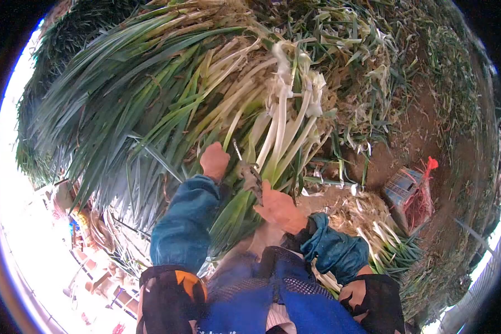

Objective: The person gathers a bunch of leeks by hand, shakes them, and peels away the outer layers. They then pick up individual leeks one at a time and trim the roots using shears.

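Left hand (214, 160): balled tight, fingers tucked out of view, closed on the onion bunch (281, 131) from its left side, about where green turns to white.

Right hand (278, 210): wrapped shut on the handle of a tool (249, 173). The dark blade sticks up and away from me. Probably a knife, but it could be shears, as the fisheye smears it.

Key geometry: the bunch's long axis runs straight away from me. The green leaves trail down toward my lap and the white stalks point up and away, with ragged white ends farthest out. Both hands sit at the near end of the white section. The tool lies in the gap between them, roughly parallel to the stalks and touching or just beside their left edge. The right hand is nearer the stalks and sits directly under them. The left hand is slightly farther up the bunch and off to the side.

Around it:
- A big heap of onions (122, 94) sits behind and to the left, leaves fanning left.
- Trimmings (367, 72) cover the dirt beyond.
- A crate (402, 186) with a red net bag (420, 203) is on my right, well apart.
- A smaller laid-out bundle (392, 242) lies near my right elbow.
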